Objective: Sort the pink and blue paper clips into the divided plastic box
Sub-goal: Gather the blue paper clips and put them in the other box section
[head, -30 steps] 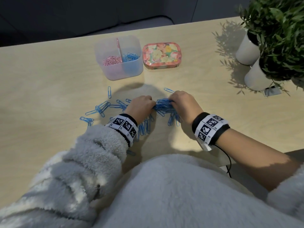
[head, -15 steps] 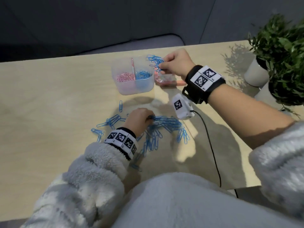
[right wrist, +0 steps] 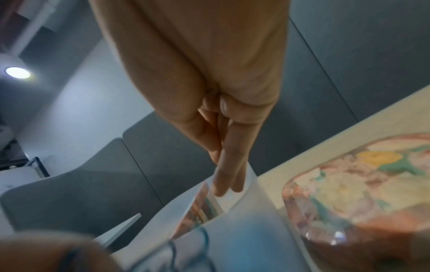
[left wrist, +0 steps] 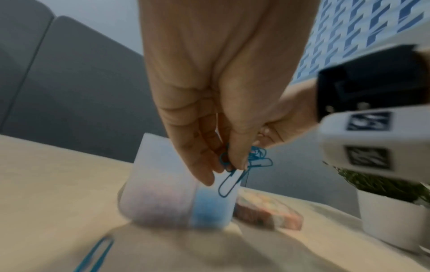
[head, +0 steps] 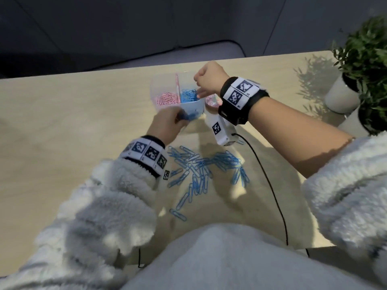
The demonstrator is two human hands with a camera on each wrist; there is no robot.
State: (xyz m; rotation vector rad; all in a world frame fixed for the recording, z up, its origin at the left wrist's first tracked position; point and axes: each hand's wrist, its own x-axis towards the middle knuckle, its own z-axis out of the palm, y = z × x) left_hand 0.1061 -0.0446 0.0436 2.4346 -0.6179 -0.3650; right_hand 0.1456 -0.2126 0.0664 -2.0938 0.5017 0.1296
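Note:
The clear divided box [head: 199, 106] stands at the table's far middle, with pink clips [head: 166, 98] in its left half and blue clips [head: 188, 95] in its right half. My left hand [head: 179, 120] pinches a bunch of blue paper clips [left wrist: 232, 181] just in front of the box [left wrist: 163, 193], at rim height. My right hand [head: 200, 93] hovers over the blue half; its straight fingers [right wrist: 229, 174] dip inside the rim of the box [right wrist: 244, 230] and hold nothing. Several loose blue clips [head: 201, 170] lie on the table near me.
A floral tin [head: 210, 101] sits right of the box, partly under my right wrist, and shows close in the right wrist view as the tin [right wrist: 360, 184]. Two potted plants [head: 360, 65] stand at the right edge. A black cable [head: 270, 185] runs across the table.
My right hand has let its blue clips fall into the box and is empty. My left hand has lifted off the pile with a bunch of blue clips and moved up to the box.

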